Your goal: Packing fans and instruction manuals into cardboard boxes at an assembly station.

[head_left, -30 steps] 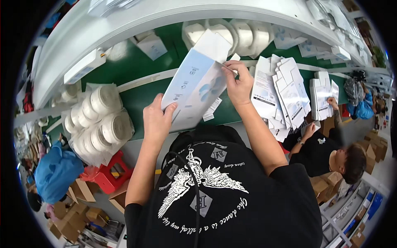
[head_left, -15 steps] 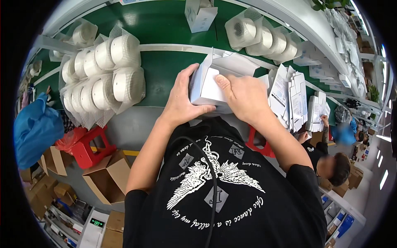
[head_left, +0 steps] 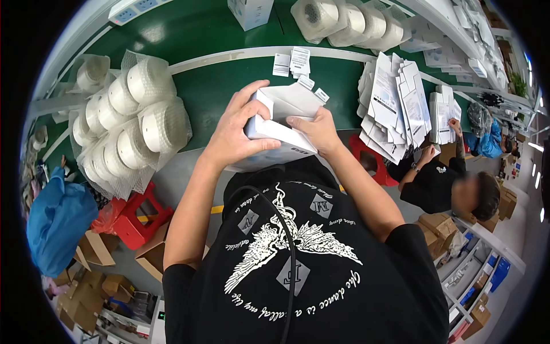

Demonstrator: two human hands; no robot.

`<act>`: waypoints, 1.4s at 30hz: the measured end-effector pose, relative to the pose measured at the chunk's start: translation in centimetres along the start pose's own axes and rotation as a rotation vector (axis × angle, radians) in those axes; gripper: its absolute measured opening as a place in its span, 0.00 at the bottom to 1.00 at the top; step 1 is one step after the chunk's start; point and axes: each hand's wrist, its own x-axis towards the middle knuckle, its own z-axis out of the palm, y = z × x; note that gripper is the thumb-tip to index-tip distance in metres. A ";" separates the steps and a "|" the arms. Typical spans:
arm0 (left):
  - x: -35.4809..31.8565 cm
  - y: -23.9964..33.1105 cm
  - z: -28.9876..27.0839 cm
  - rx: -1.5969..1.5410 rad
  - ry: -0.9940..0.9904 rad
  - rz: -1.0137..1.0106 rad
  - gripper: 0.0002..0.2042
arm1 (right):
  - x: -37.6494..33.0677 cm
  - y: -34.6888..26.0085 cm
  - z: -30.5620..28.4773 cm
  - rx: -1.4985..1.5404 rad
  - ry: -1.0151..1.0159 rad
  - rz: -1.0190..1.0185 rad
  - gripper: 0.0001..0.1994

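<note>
A white carton [head_left: 281,143] is between my two hands in front of my body, its upper end gaping and a flap raised at the back. My left hand [head_left: 239,127] grips its left side, thumb along the near panel and fingers around the far edge. On the right, my right hand [head_left: 318,131] holds the carton wall, thumb over the rim. I cannot see whether anything lies within. Just beyond, small printed slips [head_left: 299,61] rest on the green tabletop [head_left: 212,85].
Bubble-wrapped white rolls [head_left: 134,117] stand at left, more rolls [head_left: 349,23] at the far side. Flattened white cartons [head_left: 392,106] pile up at right, near another person [head_left: 441,183]. An upright box [head_left: 250,12] stands at the back. A red stool [head_left: 134,221] is lower left.
The carton has turned and tipped, so its opening now shows more. My right hand has moved from across its front to its right wall. The slips beyond have come into view.
</note>
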 end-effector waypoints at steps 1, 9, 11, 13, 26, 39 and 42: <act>0.0 -0.2 -0.1 0.023 -0.012 -0.047 0.26 | -0.2 0.5 -0.1 0.011 0.008 0.008 0.22; 2.3 -3.2 2.8 0.028 -0.081 -0.273 0.30 | 2.5 3.8 -4.1 -0.058 -0.146 0.369 0.19; 3.2 -3.9 3.8 0.036 -0.084 -0.337 0.31 | 3.4 2.5 -3.9 -0.397 -0.085 0.219 0.24; 4.0 -4.1 4.5 -0.023 -0.052 -0.421 0.38 | 3.8 2.6 -4.7 -0.556 -0.068 0.154 0.26; 6.0 -7.6 2.2 0.073 0.440 -0.549 0.44 | 10.7 8.1 -14.4 -0.520 0.138 -0.077 0.24; -4.3 -20.8 5.7 -1.286 0.537 -0.909 0.30 | 10.9 16.2 -18.3 -1.000 0.185 -0.234 0.22; -7.2 -22.0 9.3 -1.472 0.499 -0.941 0.29 | 9.6 12.9 -16.1 -0.962 0.307 -0.255 0.21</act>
